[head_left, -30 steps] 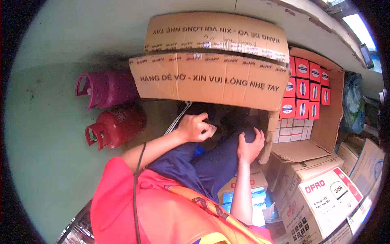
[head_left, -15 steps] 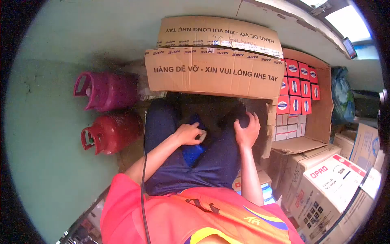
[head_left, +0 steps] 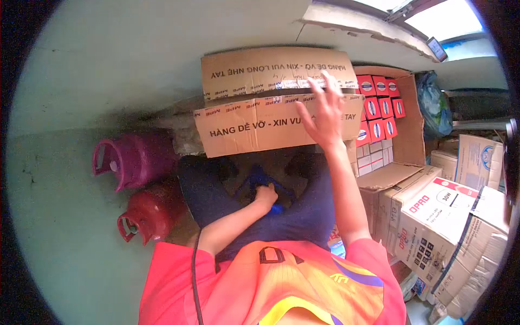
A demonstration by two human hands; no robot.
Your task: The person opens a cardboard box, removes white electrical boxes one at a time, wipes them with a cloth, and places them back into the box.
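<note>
Fingers spread, the right hand (head_left: 324, 115) was over the brown, printed cardboard box (head_left: 254, 130), contact unclear; a hard push could have creased it. Below the box, the left hand (head_left: 265, 196) was at a bright-blue, partly hidden object (head_left: 257, 175), its grip impossible to tell.

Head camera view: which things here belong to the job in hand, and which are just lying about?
Likely in the job:
cardboard box, behind the right hand in this view
blue item by the left hand, exact kind unclear

Likely lying about:
purple cylinder
red cylinder
plastic bag
OPRO carton
</note>
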